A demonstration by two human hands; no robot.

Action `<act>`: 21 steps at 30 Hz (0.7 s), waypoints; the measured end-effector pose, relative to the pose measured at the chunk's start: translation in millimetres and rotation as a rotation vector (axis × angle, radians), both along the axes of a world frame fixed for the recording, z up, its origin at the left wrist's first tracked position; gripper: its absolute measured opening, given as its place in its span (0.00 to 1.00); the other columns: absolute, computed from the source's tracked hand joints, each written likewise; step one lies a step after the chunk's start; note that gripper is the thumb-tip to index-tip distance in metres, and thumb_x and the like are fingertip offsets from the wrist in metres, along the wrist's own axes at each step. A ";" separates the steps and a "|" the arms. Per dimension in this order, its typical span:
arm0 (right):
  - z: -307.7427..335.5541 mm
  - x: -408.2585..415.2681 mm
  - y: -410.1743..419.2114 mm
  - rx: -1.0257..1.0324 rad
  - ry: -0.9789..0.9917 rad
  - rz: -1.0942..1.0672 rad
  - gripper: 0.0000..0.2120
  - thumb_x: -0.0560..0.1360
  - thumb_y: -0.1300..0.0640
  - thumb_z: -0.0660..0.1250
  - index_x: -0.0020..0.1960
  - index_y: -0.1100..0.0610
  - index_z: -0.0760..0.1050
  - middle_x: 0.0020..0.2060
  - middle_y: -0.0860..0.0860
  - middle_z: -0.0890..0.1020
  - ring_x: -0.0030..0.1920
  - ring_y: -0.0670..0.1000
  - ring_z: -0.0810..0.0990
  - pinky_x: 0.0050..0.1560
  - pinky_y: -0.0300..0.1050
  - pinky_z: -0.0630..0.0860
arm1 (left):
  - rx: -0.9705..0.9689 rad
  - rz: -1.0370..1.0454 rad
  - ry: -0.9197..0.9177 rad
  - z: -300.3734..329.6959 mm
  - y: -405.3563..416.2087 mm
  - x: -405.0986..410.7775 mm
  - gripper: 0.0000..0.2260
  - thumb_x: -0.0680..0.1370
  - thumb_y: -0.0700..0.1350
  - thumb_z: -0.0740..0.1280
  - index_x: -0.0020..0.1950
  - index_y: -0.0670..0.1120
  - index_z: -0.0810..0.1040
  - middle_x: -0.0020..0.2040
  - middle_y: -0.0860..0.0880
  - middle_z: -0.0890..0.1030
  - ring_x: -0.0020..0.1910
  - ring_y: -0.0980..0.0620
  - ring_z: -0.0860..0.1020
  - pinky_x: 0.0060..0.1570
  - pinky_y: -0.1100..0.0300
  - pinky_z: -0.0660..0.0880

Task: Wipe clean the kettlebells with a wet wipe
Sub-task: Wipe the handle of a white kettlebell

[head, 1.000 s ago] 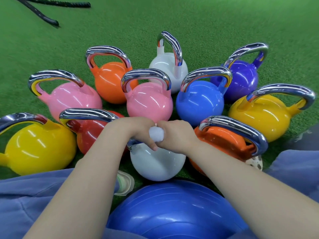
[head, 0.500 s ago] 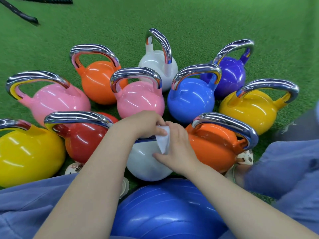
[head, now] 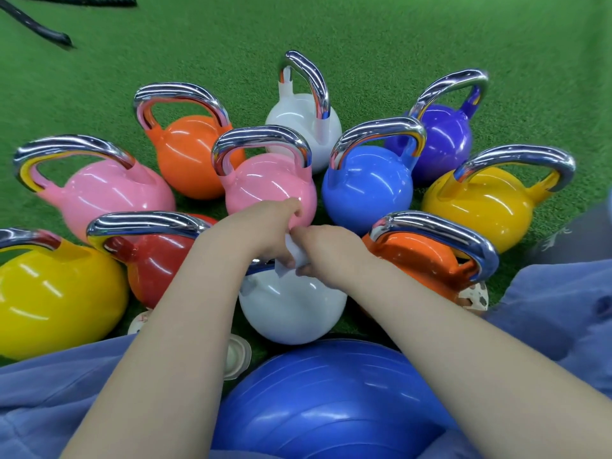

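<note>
Green turf floor (head: 397, 34) carries clustered colourful kettlebells (head: 367, 190), a blue ball (head: 331, 409) and black rope (head: 36, 26).

Your right hand (head: 328, 250) has come up off the side of the white kettlebell (head: 291, 306), where it pressed the wet wipe (head: 293, 256) flat half a second ago, and now meets your left hand (head: 268, 233) above the handle. The wipe, spread open then, is bunched again between both grips. Your left hand has lifted slightly, knuckles now over the pink kettlebell (head: 265, 183).

kettlebells (head: 367, 190) crowded together, turf (head: 397, 34) beyond open
</note>
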State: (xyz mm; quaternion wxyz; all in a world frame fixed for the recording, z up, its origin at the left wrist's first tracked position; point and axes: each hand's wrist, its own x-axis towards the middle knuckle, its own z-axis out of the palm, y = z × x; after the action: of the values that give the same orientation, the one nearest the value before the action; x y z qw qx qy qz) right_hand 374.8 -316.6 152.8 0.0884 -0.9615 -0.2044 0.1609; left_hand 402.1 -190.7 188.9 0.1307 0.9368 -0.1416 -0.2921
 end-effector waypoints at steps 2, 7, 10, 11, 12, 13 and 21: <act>-7.0 5.8 3.2 -0.027 -0.085 0.038 0.13 0.73 0.56 0.65 0.57 0.55 0.71 0.51 0.53 0.79 0.51 0.57 0.78 0.38 0.45 0.66 | 0.026 -0.001 0.004 -0.7 2.4 1.4 0.36 0.65 0.44 0.76 0.68 0.49 0.62 0.54 0.46 0.77 0.48 0.46 0.74 0.44 0.55 0.73; -32.6 -3.6 -2.2 0.178 -0.397 -0.051 0.11 0.59 0.61 0.74 0.38 0.57 0.76 0.28 0.52 0.78 0.27 0.57 0.77 0.23 0.37 0.52 | -0.016 0.000 0.015 -1.6 0.3 1.0 0.28 0.66 0.45 0.76 0.64 0.49 0.69 0.55 0.48 0.78 0.48 0.50 0.74 0.44 0.59 0.70; -48.3 -8.5 -9.4 0.368 -0.367 -0.237 0.10 0.58 0.64 0.74 0.36 0.60 0.74 0.29 0.56 0.78 0.30 0.59 0.78 0.25 0.42 0.61 | -0.039 -0.037 -0.005 -2.5 -5.9 -2.7 0.27 0.68 0.46 0.75 0.64 0.49 0.70 0.57 0.50 0.77 0.48 0.53 0.71 0.44 0.62 0.66; -51.7 -9.5 -11.5 0.431 -0.309 -0.340 0.07 0.64 0.65 0.71 0.39 0.61 0.74 0.34 0.57 0.79 0.36 0.59 0.78 0.30 0.45 0.63 | -0.049 -0.041 -0.017 -3.9 -7.2 -3.5 0.26 0.68 0.46 0.75 0.63 0.48 0.71 0.56 0.49 0.77 0.48 0.53 0.70 0.44 0.62 0.66; -54.8 -11.4 -14.7 0.491 -0.207 -0.465 0.05 0.68 0.65 0.67 0.43 0.60 0.74 0.39 0.57 0.79 0.41 0.58 0.77 0.35 0.46 0.64 | -0.061 -0.040 -0.032 -5.0 -8.1 -4.4 0.24 0.68 0.46 0.75 0.62 0.48 0.72 0.56 0.49 0.78 0.48 0.53 0.71 0.44 0.62 0.66; -62.9 -11.6 -18.4 0.567 -0.107 -0.586 0.04 0.71 0.63 0.65 0.45 0.58 0.73 0.40 0.55 0.79 0.43 0.56 0.76 0.38 0.46 0.64 | -0.074 -0.036 -0.044 -5.8 -8.2 -5.0 0.23 0.68 0.45 0.75 0.61 0.48 0.73 0.55 0.49 0.78 0.47 0.53 0.71 0.44 0.63 0.67; -71.5 -10.6 -22.9 0.610 0.156 -0.722 0.03 0.73 0.55 0.63 0.42 0.48 0.69 0.41 0.47 0.76 0.44 0.48 0.73 0.44 0.42 0.67 | -0.129 0.007 -0.043 -9.8 -2.4 -8.0 0.23 0.67 0.45 0.76 0.60 0.48 0.74 0.51 0.52 0.77 0.45 0.55 0.72 0.44 0.64 0.66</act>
State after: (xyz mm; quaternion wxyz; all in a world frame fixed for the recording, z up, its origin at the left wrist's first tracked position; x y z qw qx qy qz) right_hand 364.1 -339.5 81.3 0.4318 -0.8863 0.1120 0.1241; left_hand 394.1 -193.1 179.2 0.1885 0.9330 -0.1597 -0.2617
